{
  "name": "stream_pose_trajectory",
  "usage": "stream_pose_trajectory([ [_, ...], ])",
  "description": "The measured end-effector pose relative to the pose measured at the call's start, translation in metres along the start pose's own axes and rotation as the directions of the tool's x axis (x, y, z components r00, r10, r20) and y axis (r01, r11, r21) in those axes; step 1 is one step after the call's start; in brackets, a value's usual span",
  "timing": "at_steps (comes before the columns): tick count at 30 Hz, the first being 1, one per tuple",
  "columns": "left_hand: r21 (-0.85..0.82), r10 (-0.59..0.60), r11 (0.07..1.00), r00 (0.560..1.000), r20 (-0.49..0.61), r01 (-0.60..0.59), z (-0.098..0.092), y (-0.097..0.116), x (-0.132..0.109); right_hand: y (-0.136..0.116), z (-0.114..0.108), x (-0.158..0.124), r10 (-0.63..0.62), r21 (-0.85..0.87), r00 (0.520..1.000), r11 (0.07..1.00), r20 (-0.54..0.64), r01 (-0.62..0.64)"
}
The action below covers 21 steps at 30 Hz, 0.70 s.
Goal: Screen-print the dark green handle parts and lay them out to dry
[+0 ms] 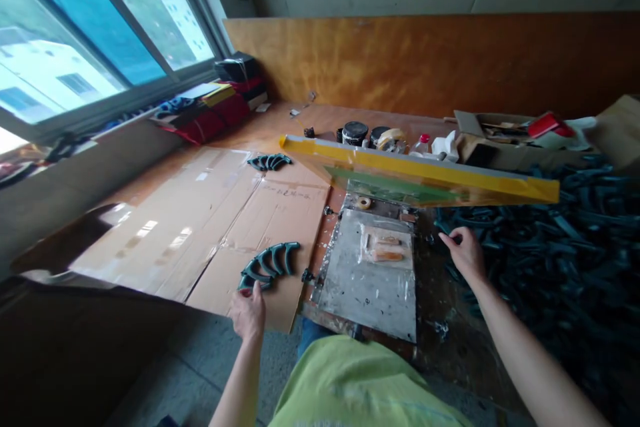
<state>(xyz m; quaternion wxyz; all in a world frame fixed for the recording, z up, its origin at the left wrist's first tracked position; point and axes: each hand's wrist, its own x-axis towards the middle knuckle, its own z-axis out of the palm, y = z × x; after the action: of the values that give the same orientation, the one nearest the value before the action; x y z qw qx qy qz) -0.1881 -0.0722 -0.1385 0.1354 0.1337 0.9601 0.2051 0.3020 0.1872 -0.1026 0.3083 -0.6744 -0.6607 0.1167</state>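
Observation:
My left hand [249, 312] pinches the near end of a dark green curved handle-like piece [254, 280], which lies at the end of a fanned row of several such pieces [277, 259] on flattened cardboard [295, 213]. At the left edge of a heap of similar dark pieces [530, 247], my right hand [466, 255] has thumb and forefinger closed together. What they hold, if anything, blends into the dark heap. Between my hands lies a grey metal plate [367, 300] bearing a small taped block with orange-brown strips [387, 255].
A yellow-edged screen frame [425, 170] slants above the plate's far end. Behind it stand dark-lidded jars [355, 132] and an open cardboard box [500, 140]. A second row of green pieces [270, 161] sits farther off on the cardboard. A tape roll [363, 202] lies near the frame.

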Motion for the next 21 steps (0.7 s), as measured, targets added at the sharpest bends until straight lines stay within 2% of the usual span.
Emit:
stream_pose_trajectory([
  [2,0.008,0.092,0.996,0.994,-0.053,-0.092,0.007,0.015,-0.019,-0.024,0.002,-0.021,-0.170,0.111,0.985,0.979,-0.021,0.171],
  [4,0.047,0.178,0.983,0.983,-0.054,-0.175,0.016,0.035,-0.032,-0.050,0.010,-0.042,-0.323,0.204,0.946,0.927,0.011,0.314],
  [6,0.107,0.184,0.978,0.982,-0.027,-0.181,0.024,0.054,-0.037,-0.071,0.021,-0.058,-0.462,0.255,0.883,0.866,0.085,0.429],
  [8,0.161,0.141,0.977,0.990,-0.003,-0.139,0.031,0.069,-0.034,-0.086,0.033,-0.068,-0.551,0.260,0.819,0.824,0.160,0.503],
  [11,0.198,0.061,0.978,0.998,0.001,-0.060,0.036,0.082,-0.022,-0.098,0.046,-0.072,-0.599,0.217,0.772,0.799,0.212,0.561],
  [13,0.208,0.056,0.977,0.998,-0.014,-0.052,0.036,0.085,-0.016,-0.103,0.051,-0.070,-0.617,0.177,0.752,0.787,0.231,0.591],
  [15,0.215,0.096,0.973,0.995,-0.022,-0.089,0.036,0.082,-0.012,-0.105,0.054,-0.068,-0.627,0.135,0.740,0.778,0.244,0.614],
  [18,0.226,0.189,0.957,0.982,-0.002,-0.183,0.034,0.072,-0.002,-0.104,0.056,-0.067,-0.617,0.089,0.748,0.782,0.245,0.616],
  [21,0.243,0.324,0.915,0.945,0.032,-0.322,0.031,0.065,0.026,-0.098,0.058,-0.070,-0.600,0.085,0.769,0.797,0.220,0.598],
])
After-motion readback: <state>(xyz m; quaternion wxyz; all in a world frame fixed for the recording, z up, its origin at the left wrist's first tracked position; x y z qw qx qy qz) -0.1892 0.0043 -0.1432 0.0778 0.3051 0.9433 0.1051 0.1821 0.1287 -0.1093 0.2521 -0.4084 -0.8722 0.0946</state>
